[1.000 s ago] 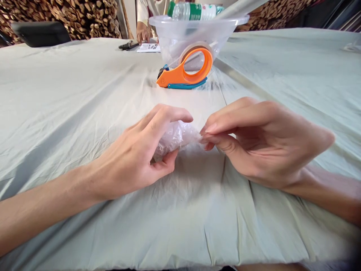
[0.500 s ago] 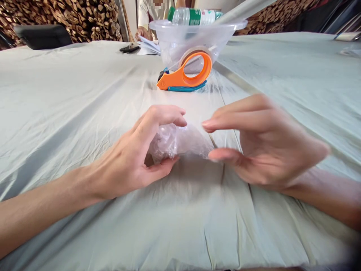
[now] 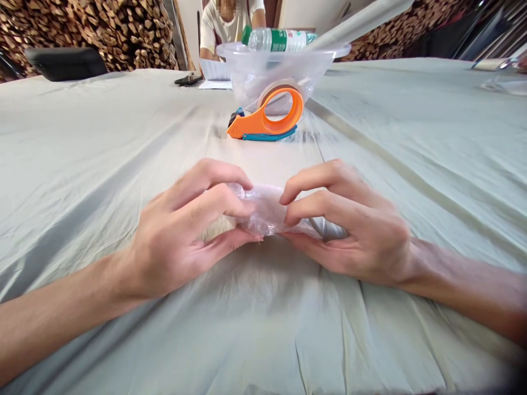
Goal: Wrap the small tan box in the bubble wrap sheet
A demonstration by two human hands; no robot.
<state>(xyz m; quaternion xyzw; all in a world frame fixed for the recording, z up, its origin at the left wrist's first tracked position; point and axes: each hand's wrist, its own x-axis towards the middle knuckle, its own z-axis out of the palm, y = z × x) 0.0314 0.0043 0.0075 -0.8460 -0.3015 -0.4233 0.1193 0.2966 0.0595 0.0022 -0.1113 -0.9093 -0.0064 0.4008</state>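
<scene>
Crumpled clear plastic film (image 3: 263, 211) sits in the middle of the frame, held just above the pale green tablecloth (image 3: 102, 164) between both hands. It looks like a small, loose bundle of thin wrap; if something is inside it, I cannot tell.

In my judgement the film could slip or open again, because it is thin and slippery and only the fingertips press on it. It could also tear if the two hands pull in opposite directions. The cloth below is wrinkled, so a fold could be caught together with the bundle.

Left hand (image 3: 185, 236) is curled around the left side of the film, the fingers over the top and the thumb under it, closed on it but not tightly. Right hand (image 3: 349, 230) pinches the right side in the same way, with the fingers bent and the thumb below. The fingertips of both hands are near each other, with only the film between them.

Further away, in the upper middle of the frame, an orange tape dispenser (image 3: 265, 115) lies on the cloth, just in front of a clear plastic bowl (image 3: 247, 68). A green-labelled bottle (image 3: 280, 39) shows behind the bowl. Another person (image 3: 230, 24) sits at the far end of the table.
</scene>
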